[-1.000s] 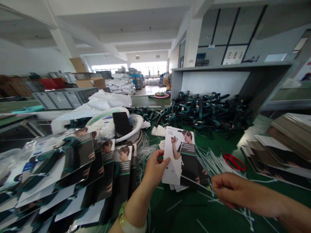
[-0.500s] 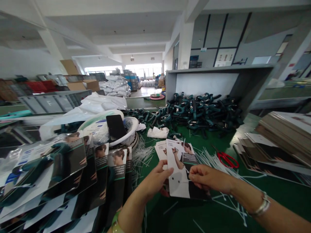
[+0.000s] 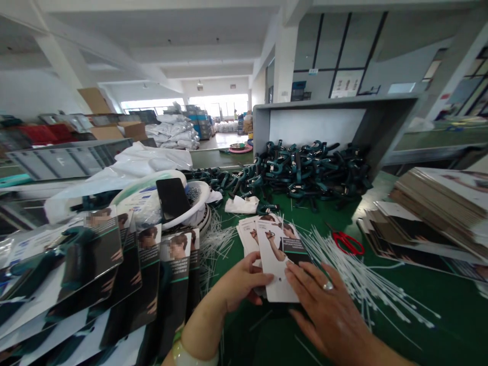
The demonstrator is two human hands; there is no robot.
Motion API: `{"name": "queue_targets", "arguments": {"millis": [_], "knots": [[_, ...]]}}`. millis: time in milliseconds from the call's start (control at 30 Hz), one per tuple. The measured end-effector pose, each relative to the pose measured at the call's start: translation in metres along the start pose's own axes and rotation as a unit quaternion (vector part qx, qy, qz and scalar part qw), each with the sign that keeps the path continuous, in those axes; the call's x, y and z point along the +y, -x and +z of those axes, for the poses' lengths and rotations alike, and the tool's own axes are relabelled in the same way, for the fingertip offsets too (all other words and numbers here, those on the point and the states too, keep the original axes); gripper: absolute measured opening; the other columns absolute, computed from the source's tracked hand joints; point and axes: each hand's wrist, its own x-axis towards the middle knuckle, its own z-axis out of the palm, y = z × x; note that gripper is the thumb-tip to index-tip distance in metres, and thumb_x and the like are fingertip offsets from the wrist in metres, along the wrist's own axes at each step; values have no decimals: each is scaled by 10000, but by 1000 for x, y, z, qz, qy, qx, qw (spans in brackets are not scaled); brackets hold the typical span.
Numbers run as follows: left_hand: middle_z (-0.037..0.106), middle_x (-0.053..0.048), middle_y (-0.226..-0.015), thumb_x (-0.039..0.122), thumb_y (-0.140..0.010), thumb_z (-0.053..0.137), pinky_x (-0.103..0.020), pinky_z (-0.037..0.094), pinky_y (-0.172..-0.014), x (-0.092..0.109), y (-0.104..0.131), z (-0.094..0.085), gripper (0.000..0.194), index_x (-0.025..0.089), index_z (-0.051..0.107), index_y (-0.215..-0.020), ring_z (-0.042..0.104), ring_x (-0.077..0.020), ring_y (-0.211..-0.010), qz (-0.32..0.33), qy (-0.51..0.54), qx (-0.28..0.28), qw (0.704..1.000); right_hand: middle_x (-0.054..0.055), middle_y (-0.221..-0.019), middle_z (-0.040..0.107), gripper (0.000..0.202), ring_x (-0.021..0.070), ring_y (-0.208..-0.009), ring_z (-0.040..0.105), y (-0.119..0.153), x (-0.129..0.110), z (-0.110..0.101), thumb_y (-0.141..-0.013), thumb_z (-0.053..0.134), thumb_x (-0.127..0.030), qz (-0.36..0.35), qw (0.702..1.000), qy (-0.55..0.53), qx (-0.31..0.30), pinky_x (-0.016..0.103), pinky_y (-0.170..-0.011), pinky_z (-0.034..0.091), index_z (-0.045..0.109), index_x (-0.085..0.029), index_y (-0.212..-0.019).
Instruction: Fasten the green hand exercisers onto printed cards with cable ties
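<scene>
A printed card [image 3: 270, 256] with a small dark hole lies tilted in front of me, over several similar cards [image 3: 246, 235]. My left hand [image 3: 244, 279] grips its left edge, thumb on top and fingers curled under. Across the card's right half lies my right hand [image 3: 330, 310], fingers stretched out, hiding part of the print. A ring is on one of its fingers. White cable ties [image 3: 345, 264] are spread beside and beyond the right hand. What is under the card is hidden.
Dark green-and-black grip tools [image 3: 308, 168] spill from a grey bin [image 3: 392, 129]. Red scissors [image 3: 347, 243] lie before card stacks [image 3: 438, 203] at right. Cards with tools attached [image 3: 91, 259] fill the left. Behind them are a phone [image 3: 172, 198] and a white basin [image 3: 202, 203].
My right hand has gone from a pinch at the card's middle to lying flat over its right half. The left hand keeps its grip. The view has shifted slightly.
</scene>
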Motion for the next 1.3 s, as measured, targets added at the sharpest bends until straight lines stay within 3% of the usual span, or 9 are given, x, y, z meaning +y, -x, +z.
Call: {"name": "queue_targets", "arguments": {"millis": [100,267,333,533,633,767,867,1067,1300], "knots": [[623,-17,-773,294,-653,711,-137,390,-358,4,5,1,553,208,512,-1161,570,-99,-558,-1,-3,-1,1000,43,-1060,673,315,229,-983,561,2,0,16,-814,490,-157,4,999,18,34,468,-996,268,604,-204,-1104],[662,-111,-984,292,-682,704,-135,417,-376,17,18,-15,574,197,516,-1215,644,-190,-793,19,9,-135,991,95,-1024,653,339,214,-939,563,-5,19,17,-809,434,-102,3,998,22,54,370,-841,451,620,-172,-1083],[647,-126,-1062,247,-659,726,-129,431,-400,18,18,-20,542,188,564,-1173,642,-181,-805,36,38,-152,987,109,-983,643,300,216,-912,570,-10,25,11,-827,446,-138,15,997,0,74,354,-787,484,628,-164,-1064],[647,-80,-1007,242,-606,767,-166,480,-461,14,4,5,468,210,647,-1057,557,-111,-679,188,88,-92,974,91,-937,631,255,214,-879,588,-27,30,-1,-863,482,-273,106,983,-105,110,352,-739,499,624,-204,-1064],[612,-63,-828,385,-692,685,-173,467,-443,21,-3,25,299,159,693,-887,501,-91,-603,253,69,16,965,91,-964,624,269,213,-904,580,-32,30,-6,-875,477,-312,152,973,-157,77,352,-770,484,617,-206,-1079],[545,-79,-1011,425,-690,676,-179,475,-471,29,-13,44,286,147,658,-751,520,-113,-705,342,39,74,936,88,-943,622,308,207,-888,581,-38,29,-18,-884,450,-382,212,954,-207,41,326,-768,477,632,-200,-1053],[582,-39,-835,495,-683,658,-173,449,-459,28,-20,52,352,158,594,-760,501,-83,-605,307,115,50,944,83,-913,624,340,199,-838,580,-43,29,-26,-879,442,-426,250,942,-222,21,309,-745,475,637,-199,-1040],[575,17,-733,454,-561,752,-131,311,-353,29,-24,53,398,157,535,-713,426,-23,-453,102,194,-62,974,82,-993,619,368,201,-865,570,-42,28,-27,-863,438,-488,310,917,-248,33,307,-761,475,639,-217,-1011],[558,22,-702,390,-612,737,-125,158,-334,30,-25,46,333,150,522,-696,393,0,-408,95,208,-110,967,73,-954,630,334,200,-854,584,-38,29,-24,-854,465,-470,293,923,-245,48,286,-741,475,656,-208,-934]]}}
